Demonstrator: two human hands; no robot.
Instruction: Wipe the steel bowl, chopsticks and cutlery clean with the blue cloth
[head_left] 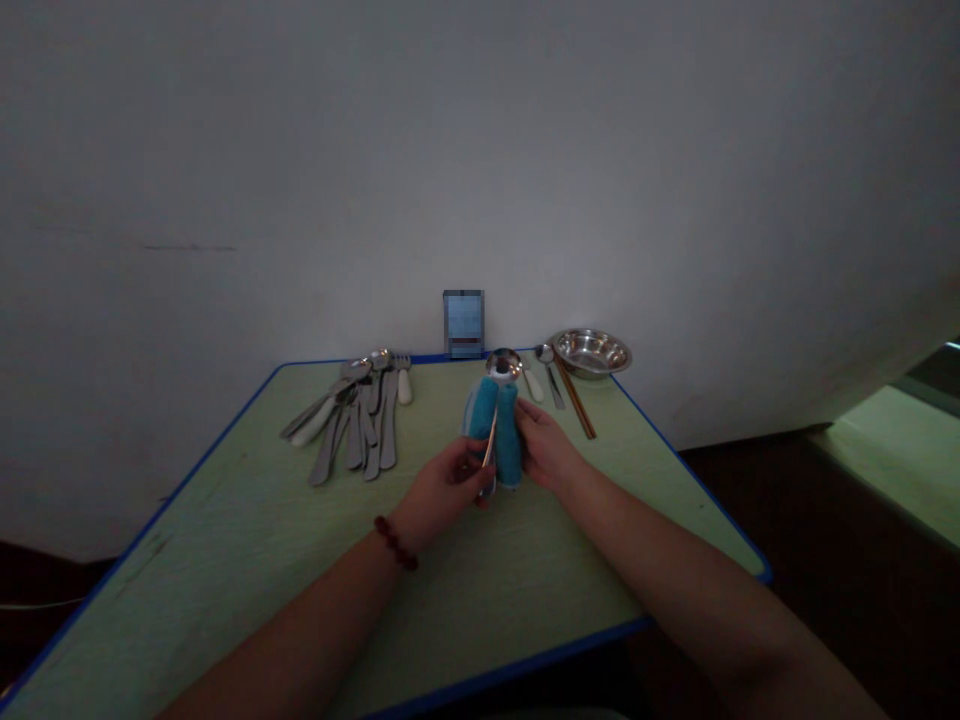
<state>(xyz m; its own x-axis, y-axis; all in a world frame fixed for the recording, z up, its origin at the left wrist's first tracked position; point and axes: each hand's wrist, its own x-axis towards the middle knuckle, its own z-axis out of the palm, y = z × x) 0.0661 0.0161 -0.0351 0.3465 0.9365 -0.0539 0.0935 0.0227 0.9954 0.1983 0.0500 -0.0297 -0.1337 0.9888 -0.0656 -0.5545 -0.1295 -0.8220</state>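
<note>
My left hand [454, 475], with a dark red bead bracelet at its wrist, is closed on the thin shiny handle of what looks like a ladle [491, 440]. The round metal bowl of the ladle points away from me, toward the wall. A blue towel [508, 440] lies folded along both sides of the handle. My right hand [546, 445] grips this towel from the right, its fingers partly hidden behind the cloth. Both hands are close together above the middle of the table.
The green table [480, 600] has a blue edge. A pile of spoons, forks and knives [367, 420] lies at left. Behind the towel are a white-handled utensil [533, 385], a spoon [551, 375], chopsticks [576, 400] and a metal basin [592, 352]. A blurred-out device [464, 325] leans on the wall.
</note>
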